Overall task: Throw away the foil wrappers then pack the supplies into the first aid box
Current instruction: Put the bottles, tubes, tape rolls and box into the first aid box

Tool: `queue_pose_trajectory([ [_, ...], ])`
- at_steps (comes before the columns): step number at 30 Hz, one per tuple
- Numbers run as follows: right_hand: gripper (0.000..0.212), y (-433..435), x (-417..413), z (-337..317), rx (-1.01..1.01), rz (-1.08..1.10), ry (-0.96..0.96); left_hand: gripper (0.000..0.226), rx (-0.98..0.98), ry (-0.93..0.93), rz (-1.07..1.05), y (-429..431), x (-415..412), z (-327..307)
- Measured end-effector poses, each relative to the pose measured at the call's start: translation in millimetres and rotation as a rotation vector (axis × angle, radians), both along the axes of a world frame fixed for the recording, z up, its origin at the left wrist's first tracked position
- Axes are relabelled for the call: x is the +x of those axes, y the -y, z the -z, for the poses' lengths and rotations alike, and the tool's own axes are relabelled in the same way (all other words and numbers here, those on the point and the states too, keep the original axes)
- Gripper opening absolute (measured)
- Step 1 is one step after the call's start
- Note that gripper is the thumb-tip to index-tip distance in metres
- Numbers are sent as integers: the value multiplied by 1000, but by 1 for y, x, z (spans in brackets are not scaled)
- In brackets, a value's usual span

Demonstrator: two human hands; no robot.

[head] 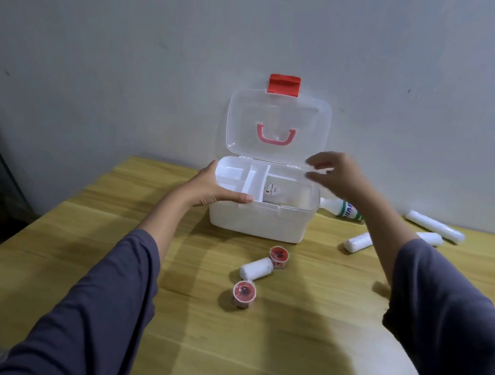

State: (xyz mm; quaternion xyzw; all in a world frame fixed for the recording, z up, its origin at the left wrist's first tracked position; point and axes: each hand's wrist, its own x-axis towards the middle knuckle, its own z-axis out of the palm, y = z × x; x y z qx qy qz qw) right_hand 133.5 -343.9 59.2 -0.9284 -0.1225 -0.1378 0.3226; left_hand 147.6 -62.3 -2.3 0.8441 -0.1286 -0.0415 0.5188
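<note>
The white first aid box (255, 221) stands open at the back of the wooden table, its clear lid (277, 120) with a red latch leaning against the wall. A white divided tray (241, 177) sits in the left of the box, and a white packet (282, 192) lies in the right part. My left hand (212, 188) grips the box's left front rim and the tray. My right hand (337, 174) hovers blurred over the right rim, fingers apart, holding nothing. In front lie a bandage roll (255, 268) and two red tape rolls (278, 255) (243, 292).
Right of the box lie a white bottle with a green label (344, 211) and three more bandage rolls (358, 242) (433, 226) (431, 238). The wall stands just behind the box. A dark object borders the table's left side.
</note>
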Motion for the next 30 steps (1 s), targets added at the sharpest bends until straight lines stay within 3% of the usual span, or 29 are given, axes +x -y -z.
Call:
queue_pose_trajectory([
  [2, 25, 24, -3, 10, 182, 134, 84, 123, -11, -13, -5, -1, -1, 1],
  [4, 25, 43, -3, 25, 181, 221, 60, 121, -16, -25, -4, -2, 0, 2],
  [9, 46, 57, 5, 58, -230, 221, -179, 122, -24, -9, -11, -1, -2, 1],
  [12, 50, 53, 2, 72, -418, 267, -171, 117, -38, 10, 7, 2, -5, -1],
  [17, 44, 52, -1, 79, -529, 304, -110, 128, -44, 6, -20, 2, -6, -1],
  [19, 42, 51, -4, 80, -420, 341, -57, 129, -54, 10, -23, 2, -8, -2],
  [21, 41, 50, -8, 74, -176, 389, 16, 128, -72, 20, -22, 4, -11, -4],
  [26, 37, 33, -25, 34, 290, 277, 218, 123, -111, 11, -51, 3, -13, 2],
  [30, 34, -8, -48, 4, 393, 40, 293, 123, -127, 31, -88, 5, -17, 2],
])
